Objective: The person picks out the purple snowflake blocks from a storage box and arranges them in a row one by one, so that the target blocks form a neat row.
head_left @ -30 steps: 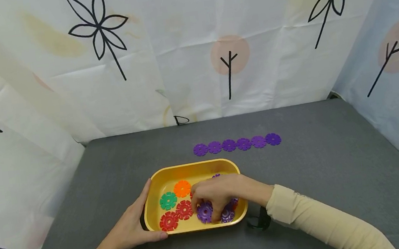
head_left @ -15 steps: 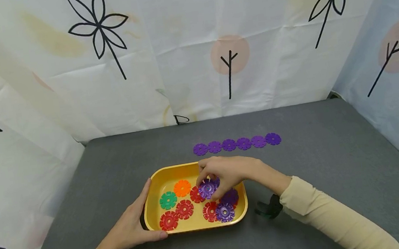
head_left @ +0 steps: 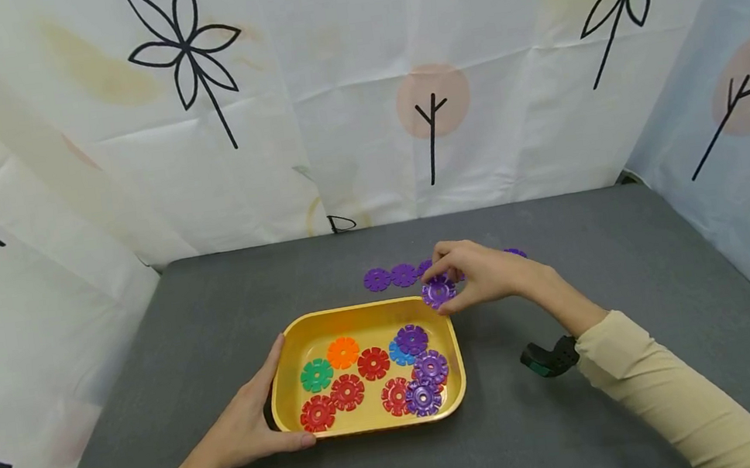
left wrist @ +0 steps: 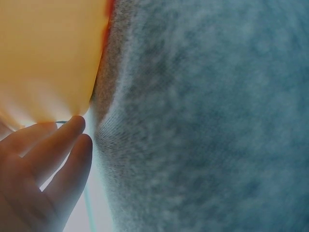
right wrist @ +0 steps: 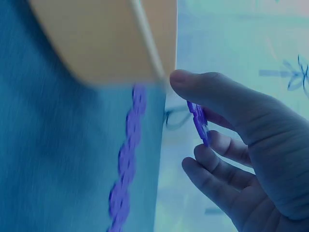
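My right hand (head_left: 488, 271) pinches a purple flower-shaped disc (head_left: 437, 293) between thumb and fingers, just over the far right corner of a yellow tray (head_left: 304, 340). Seen edge-on in the right wrist view, the disc (right wrist: 199, 124) sits between thumb and fingers. Behind it runs a row of purple flower discs (head_left: 403, 276), partly hidden by the hand. My left hand (head_left: 251, 425) holds the tray's near left corner, thumb along the front rim and fingers along the left side. The left wrist view has those fingers (left wrist: 63, 145) against the tray's wall.
In the tray lie several red discs (head_left: 373, 363), a green disc (head_left: 317, 375), an orange disc (head_left: 343, 353), a blue disc (head_left: 399, 353) and several purple discs (head_left: 423, 398). Grey cloth (head_left: 581, 427) covers the table. A printed white curtain (head_left: 352, 159) rises behind it.
My right hand has picked a purple disc out of the tray and carried it up and right, towards the row. The left hand stays at the tray.
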Available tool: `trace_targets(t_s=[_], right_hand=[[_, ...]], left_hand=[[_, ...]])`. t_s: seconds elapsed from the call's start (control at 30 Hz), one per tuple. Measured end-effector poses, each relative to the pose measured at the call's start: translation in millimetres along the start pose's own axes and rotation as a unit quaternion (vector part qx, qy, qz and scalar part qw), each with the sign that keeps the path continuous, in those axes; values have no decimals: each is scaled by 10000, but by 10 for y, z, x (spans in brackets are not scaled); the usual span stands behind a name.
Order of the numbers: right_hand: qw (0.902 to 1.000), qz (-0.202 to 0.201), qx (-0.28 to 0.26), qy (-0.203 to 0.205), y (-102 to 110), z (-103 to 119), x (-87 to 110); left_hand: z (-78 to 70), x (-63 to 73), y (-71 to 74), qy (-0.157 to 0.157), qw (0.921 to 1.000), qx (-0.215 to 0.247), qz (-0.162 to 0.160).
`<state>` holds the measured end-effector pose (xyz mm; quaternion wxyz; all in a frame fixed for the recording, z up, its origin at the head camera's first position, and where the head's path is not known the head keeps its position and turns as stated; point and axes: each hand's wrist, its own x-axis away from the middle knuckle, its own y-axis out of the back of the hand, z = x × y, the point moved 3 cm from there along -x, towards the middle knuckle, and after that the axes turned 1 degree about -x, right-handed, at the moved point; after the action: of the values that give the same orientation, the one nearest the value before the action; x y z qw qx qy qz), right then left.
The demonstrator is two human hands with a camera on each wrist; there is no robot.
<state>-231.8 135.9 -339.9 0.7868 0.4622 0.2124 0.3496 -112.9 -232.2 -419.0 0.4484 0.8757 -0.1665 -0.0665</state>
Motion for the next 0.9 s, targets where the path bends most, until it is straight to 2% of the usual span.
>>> trace_targets(t_s=[0.23,0.43,0.7,0.9], right_hand=[[9961,-684,99,-546,136,-456,239],[9864,-1037,312,-1238,241,-801,466],[9696,-1138,397,-2127,284,-1232,761],[9619,-1030,592,-2463,231,-1464,894]], left_hand=[[14,7,-2,18,10000,44,6],[29,4,-3,-34,10000,82,-15],[29,-4,-7,1,10000,40,-19],[14,-7,-7,46,10000,77,14]])
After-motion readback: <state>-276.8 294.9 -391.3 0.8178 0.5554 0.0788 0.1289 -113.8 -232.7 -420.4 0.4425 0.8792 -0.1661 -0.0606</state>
